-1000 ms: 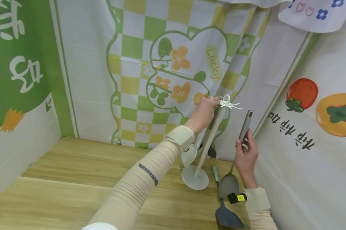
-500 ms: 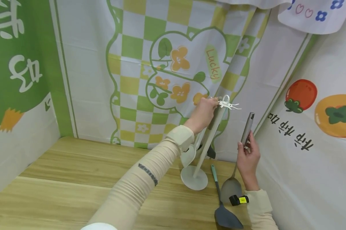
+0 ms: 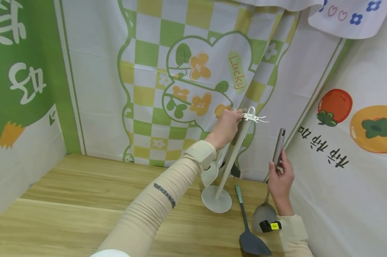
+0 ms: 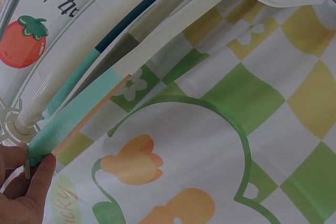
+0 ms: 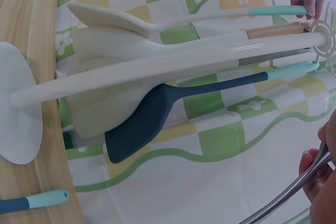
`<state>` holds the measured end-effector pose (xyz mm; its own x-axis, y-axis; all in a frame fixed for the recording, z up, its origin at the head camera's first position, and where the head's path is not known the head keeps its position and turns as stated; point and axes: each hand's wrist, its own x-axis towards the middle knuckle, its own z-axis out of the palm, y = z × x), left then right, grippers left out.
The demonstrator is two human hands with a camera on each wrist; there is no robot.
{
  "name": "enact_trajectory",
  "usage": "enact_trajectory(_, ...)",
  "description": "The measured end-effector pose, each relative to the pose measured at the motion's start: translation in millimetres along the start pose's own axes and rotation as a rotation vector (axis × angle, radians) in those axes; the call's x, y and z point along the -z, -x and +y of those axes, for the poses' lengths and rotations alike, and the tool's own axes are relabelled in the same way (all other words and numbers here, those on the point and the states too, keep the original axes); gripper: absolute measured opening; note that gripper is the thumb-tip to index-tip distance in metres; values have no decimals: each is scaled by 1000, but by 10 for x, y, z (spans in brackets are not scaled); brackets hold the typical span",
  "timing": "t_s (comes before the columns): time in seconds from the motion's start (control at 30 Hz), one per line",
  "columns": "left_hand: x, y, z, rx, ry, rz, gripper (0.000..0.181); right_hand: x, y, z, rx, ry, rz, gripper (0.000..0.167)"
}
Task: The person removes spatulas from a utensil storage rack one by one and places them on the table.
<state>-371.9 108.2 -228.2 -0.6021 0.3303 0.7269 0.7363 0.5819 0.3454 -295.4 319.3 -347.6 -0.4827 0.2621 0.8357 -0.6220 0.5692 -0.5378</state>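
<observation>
Read the clock in the head view, centred on the round pale base of the tall cream rack with a slim pole, set on the pale wood-grain tabletop. Find the left hand just past twelve, beside the white spoked hook ring, with the grip pinching the handle end of the off-white spatula with a mint-green handle. See the right hand between two and three, with fingers curled round the grey handle of the long metal turner with a rounded blade. Look for that blade between three and four; cannot tell about contact with the tabletop.

To work well, pinch lightly on the left and move in line with the hook, to avoid dragging the rack sideways; probably easy to tip on so small a base. Lift the metal turner clear of the dark slate turner with a mint handle, lying toward four to five, before any swing. Mind the navy turner with a mint handle hanging near one o'clock; likely to sway if bumped.
</observation>
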Motion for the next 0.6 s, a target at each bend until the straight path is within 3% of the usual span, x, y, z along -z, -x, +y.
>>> enact_trajectory(0.6,2,9,13,13,11,-2,21,176,75,160,-50,35,-23,55)
